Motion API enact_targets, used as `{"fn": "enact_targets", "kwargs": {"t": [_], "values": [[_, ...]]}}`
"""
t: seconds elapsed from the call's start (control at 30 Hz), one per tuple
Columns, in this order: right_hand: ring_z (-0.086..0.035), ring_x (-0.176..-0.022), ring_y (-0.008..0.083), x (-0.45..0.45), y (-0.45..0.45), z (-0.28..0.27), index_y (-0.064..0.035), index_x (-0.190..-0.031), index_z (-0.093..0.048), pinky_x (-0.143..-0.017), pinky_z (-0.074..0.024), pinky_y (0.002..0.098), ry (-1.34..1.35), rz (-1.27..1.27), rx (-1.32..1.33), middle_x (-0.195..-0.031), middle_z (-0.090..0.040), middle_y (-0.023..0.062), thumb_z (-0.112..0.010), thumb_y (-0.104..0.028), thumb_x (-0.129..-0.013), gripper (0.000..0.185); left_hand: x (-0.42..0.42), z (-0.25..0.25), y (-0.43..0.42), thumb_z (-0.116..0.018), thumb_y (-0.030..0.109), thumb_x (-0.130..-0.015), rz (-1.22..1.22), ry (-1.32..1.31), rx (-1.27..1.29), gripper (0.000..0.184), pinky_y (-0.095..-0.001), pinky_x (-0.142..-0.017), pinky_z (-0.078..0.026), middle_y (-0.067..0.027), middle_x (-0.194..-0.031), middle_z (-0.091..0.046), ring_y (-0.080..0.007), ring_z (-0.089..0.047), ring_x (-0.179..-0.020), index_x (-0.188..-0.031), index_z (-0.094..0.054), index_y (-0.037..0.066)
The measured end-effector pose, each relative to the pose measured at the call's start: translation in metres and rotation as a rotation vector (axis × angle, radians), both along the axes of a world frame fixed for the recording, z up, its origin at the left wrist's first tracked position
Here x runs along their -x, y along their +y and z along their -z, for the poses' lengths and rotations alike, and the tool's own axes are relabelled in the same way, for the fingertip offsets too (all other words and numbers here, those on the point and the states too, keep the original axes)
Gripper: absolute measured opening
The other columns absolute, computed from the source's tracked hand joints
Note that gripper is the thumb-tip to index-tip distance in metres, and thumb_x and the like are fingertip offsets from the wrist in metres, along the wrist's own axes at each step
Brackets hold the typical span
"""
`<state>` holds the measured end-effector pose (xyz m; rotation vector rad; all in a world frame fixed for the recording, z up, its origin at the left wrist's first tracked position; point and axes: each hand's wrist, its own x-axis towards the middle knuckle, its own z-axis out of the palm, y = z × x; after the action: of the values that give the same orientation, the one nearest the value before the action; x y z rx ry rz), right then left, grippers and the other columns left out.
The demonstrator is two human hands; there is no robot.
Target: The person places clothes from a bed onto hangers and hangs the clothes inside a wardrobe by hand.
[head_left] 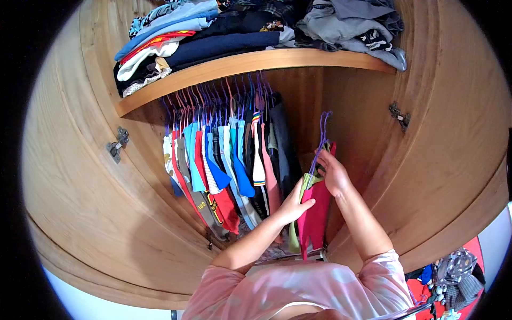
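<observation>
Two purple hangers (322, 130) carry a bright pink garment (314, 218) and a lime-green garment (293, 239), held together in front of me at the right side of the wardrobe. My left hand (294, 205) is closed on the upper left edge of these clothes, thumb over the pink cloth. Higher up, my right hand (334, 175) has its fingers curled at the hangers' shoulder. Part of its grip is hidden behind the cloth. The hanger hooks point up, apart from the row of hanging clothes. What kind of garments these are, I cannot tell.
A row of clothes (229, 154) hangs on purple and pink hangers to the left. Above runs a wooden shelf (256, 61) with folded clothes (224, 45). Open wardrobe doors flank me, with hinges (117, 144) on the left. More clothes (453, 277) lie on something red at lower right.
</observation>
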<state>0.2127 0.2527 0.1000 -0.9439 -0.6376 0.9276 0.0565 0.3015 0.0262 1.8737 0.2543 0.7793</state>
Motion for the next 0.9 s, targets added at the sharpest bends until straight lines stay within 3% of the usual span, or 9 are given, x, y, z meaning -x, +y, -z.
{"fn": "enact_targets", "kwargs": {"t": [0.13,0.3,0.37,0.43,0.5,0.57,0.7,0.73,0.9], "values": [[-0.043,-0.117,0.0156,0.002,0.006,-0.001,-0.0103,-0.126,-0.052,-0.098,-0.0287,0.0343,-0.098,0.03,0.039,-0.129,-0.051,0.0013,-0.053,-0.036,-0.09,0.044,-0.005,0.004,0.005,-0.044,-0.008,-0.078,0.054,-0.082,0.472,0.061,-0.0261,-0.094,-0.038,-0.0063,-0.124,-0.051,-0.0139,-0.051,-0.108,-0.137,-0.034,0.002],[-0.045,-0.113,0.0171,0.0,-0.015,0.004,-0.0049,-0.129,-0.047,-0.095,-0.0351,0.031,-0.303,0.227,-0.061,-0.122,-0.052,0.0066,-0.057,-0.021,-0.09,0.043,-0.007,-0.004,-0.004,-0.043,-0.008,-0.08,0.095,-0.122,0.647,0.063,-0.0294,-0.098,-0.037,-0.0069,-0.13,-0.048,-0.0158,-0.048,-0.115,-0.14,-0.031,0.006],[-0.046,-0.11,0.0167,-0.005,-0.027,0.023,-0.0052,-0.119,-0.052,-0.096,-0.0347,0.0297,-0.416,0.418,-0.124,-0.115,-0.051,0.0046,-0.056,-0.009,-0.087,0.033,-0.01,-0.004,-0.003,-0.043,-0.008,-0.08,0.104,-0.16,0.685,0.063,-0.0297,-0.097,-0.039,-0.0073,-0.128,-0.049,-0.0162,-0.05,-0.113,-0.14,-0.032,0.006],[-0.046,-0.11,0.0175,-0.004,-0.048,0.032,-0.006,-0.119,-0.051,-0.097,-0.0335,0.0307,-0.557,0.521,-0.114,-0.118,-0.05,0.0053,-0.056,-0.007,-0.085,0.034,-0.012,-0.007,-0.002,-0.043,-0.008,-0.08,0.111,-0.19,0.745,0.063,-0.0301,-0.095,-0.041,-0.0076,-0.125,-0.051,-0.0165,-0.052,-0.11,-0.14,-0.032,0.007],[-0.043,-0.116,0.0201,0.01,-0.064,0.039,-0.0056,-0.122,-0.049,-0.101,-0.0302,0.0321,-0.413,0.451,-0.052,-0.123,-0.048,0.0071,-0.057,-0.01,-0.085,0.039,-0.016,-0.01,-0.004,-0.043,-0.009,-0.079,0.132,-0.216,0.788,0.064,-0.0296,-0.095,-0.041,-0.0076,-0.125,-0.052,-0.0162,-0.053,-0.109,-0.139,-0.032,0.006],[-0.031,-0.129,0.0245,0.019,-0.072,0.051,-0.0061,-0.134,-0.04,-0.108,-0.0226,0.0343,-0.441,0.329,0.037,-0.137,-0.036,0.0123,-0.061,-0.024,-0.086,0.056,-0.02,-0.013,-0.008,-0.043,-0.01,-0.076,0.162,-0.237,0.809,0.066,-0.0282,-0.096,-0.039,-0.0072,-0.126,-0.05,-0.0154,-0.051,-0.11,-0.139,-0.032,0.005],[-0.019,-0.137,0.0268,0.031,-0.066,0.068,-0.0039,-0.143,-0.026,-0.111,-0.0173,0.0365,-0.451,0.217,0.073,-0.148,-0.02,0.0161,-0.063,-0.038,-0.084,0.077,-0.032,-0.014,-0.028,-0.047,-0.003,-0.087,0.193,-0.249,0.758,0.054,-0.028,-0.099,-0.037,-0.0094,-0.132,-0.045,-0.0158,-0.046,-0.118,-0.139,-0.032,0.004],[-0.019,-0.137,0.0268,0.031,-0.065,0.069,-0.0028,-0.143,-0.024,-0.111,-0.018,0.036,-0.37,0.204,0.048,-0.148,-0.019,0.016,-0.065,-0.036,-0.082,0.08,-0.037,-0.008,-0.033,-0.048,0.011,-0.094,0.178,-0.262,0.736,0.045,-0.0316,-0.1,-0.037,-0.0086,-0.129,-0.047,-0.0175,-0.047,-0.118,-0.136,-0.035,0.005],[-0.021,-0.136,0.025,0.034,-0.069,0.064,-0.0012,-0.143,-0.021,-0.11,-0.0207,0.0345,-0.349,0.142,-0.038,-0.147,-0.02,0.0151,-0.073,-0.025,-0.075,0.088,-0.034,-0.027,-0.038,-0.045,0.026,-0.097,0.275,-0.28,0.904,0.036,-0.0319,-0.097,-0.04,-0.0057,-0.125,-0.049,-0.015,-0.048,-0.115,-0.128,-0.042,0.008]]}}
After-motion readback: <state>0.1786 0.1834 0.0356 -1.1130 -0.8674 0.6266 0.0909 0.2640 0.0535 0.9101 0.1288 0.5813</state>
